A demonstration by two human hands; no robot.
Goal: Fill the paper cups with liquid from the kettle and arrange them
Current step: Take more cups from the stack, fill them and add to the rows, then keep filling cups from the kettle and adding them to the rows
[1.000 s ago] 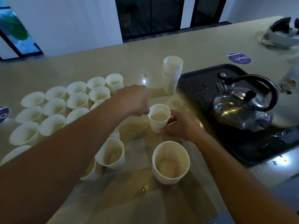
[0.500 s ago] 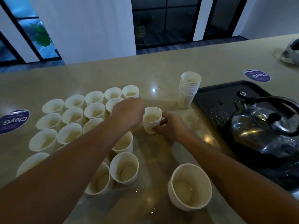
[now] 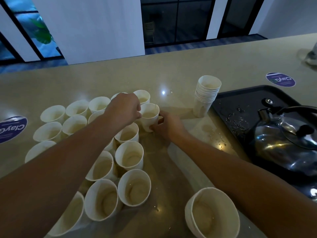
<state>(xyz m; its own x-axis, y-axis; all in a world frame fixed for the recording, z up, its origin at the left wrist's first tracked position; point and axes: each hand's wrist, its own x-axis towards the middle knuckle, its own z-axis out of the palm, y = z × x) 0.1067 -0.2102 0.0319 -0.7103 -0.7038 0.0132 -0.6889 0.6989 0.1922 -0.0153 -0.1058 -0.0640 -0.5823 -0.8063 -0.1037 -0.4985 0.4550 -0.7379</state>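
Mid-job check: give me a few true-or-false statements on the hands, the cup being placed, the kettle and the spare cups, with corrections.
1. Both hands hold the same cup. True: the left hand and right hand grip the filled cup.
2. The kettle is being tipped over a cup. False: the kettle sits untouched on the black tray.
3. The stack of cups stands beside the tray. True.
4. The held cup is empty. False: it holds pale liquid.
5. The stack lies toppled. False: it is upright.
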